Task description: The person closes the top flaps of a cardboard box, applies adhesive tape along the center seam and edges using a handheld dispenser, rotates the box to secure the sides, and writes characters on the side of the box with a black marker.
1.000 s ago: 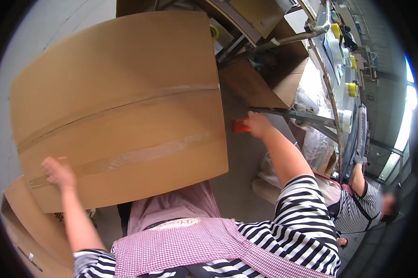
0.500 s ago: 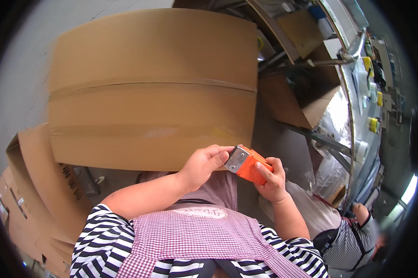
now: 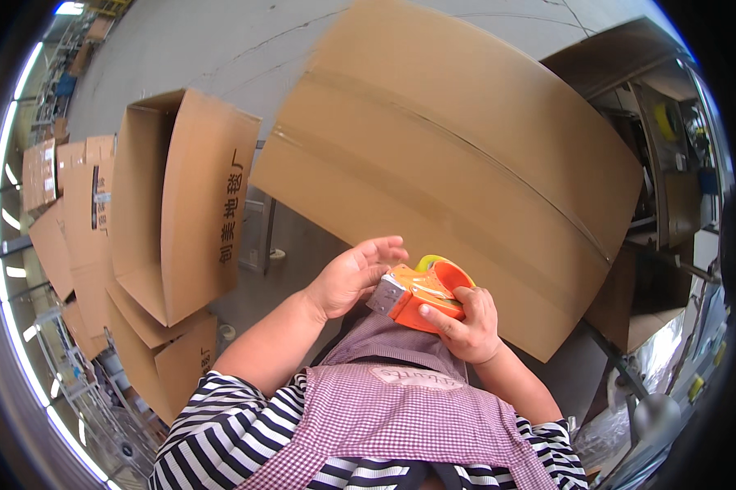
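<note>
My right hand (image 3: 475, 328) is wrapped round an orange tape dispenser (image 3: 417, 304) in front of my apron. The dispenser has a metal front end and carries a roll with a yellow-green rim. That metal end faces left, toward my left hand (image 3: 353, 276). My left hand is open, its index finger stretched out and its thumb close to the metal end; whether the thumb touches it I cannot tell. Just beyond both hands lies a large closed cardboard box (image 3: 458, 155) with a seam along its top.
To the left stands an open cardboard box (image 3: 200, 204) with dark printing, and more cartons (image 3: 80, 220) are stacked behind it. At the far right a metal rack (image 3: 670, 163) holds cardboard and a tape roll. Clear plastic wrap (image 3: 609, 437) hangs at the lower right.
My view has swung left, so the large box appears farther right and tilted. The dispenser has been turned, showing its roll. My left fingers, earlier together at its metal end, have spread.
</note>
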A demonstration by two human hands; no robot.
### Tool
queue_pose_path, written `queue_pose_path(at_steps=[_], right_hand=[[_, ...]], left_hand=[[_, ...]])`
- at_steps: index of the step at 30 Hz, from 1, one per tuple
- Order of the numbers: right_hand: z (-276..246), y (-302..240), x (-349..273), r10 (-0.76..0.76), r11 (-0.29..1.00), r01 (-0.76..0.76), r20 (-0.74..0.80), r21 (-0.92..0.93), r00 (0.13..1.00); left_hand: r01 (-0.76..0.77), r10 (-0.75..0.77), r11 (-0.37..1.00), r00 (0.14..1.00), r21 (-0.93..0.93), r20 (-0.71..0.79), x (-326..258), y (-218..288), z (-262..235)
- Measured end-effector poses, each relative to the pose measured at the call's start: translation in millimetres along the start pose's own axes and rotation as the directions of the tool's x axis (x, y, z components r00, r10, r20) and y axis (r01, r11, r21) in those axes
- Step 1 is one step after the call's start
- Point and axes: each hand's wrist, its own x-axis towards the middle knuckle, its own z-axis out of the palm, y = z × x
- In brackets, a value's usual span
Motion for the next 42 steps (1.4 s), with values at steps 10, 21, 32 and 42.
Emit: queue_pose_path(at_steps=[10, 21, 32, 42], right_hand=[[46, -30, 40, 0.006, 1.0, -0.007, 0.141, 0.003, 0.99], [14, -26, -14, 0.451, 0.892, -0.369, 0.458, -0.26, 0.766], [-28, -27, -86, 0.648, 0.738, -0.348, 0.464, -0.577, 0.604], [-21, -31, -95, 0.562, 0.772, -0.276, 0.413, -0.572, 0.717]], left_hand=[[-0.061, 0.078, 0.989, 0.989, 0.133, -0.126, -18, 11, -64], [-0.035, 0.67, 0.565, 0.602, 0.824, -0.434, 37, 134, -335], [-0.114, 0.694, 0.656, 0.48, 0.746, -0.537, 89, 104, -356], [-0.557, 0.466, 0.785, 0.243, 0.271, -0.851, 133, 36, -246]])
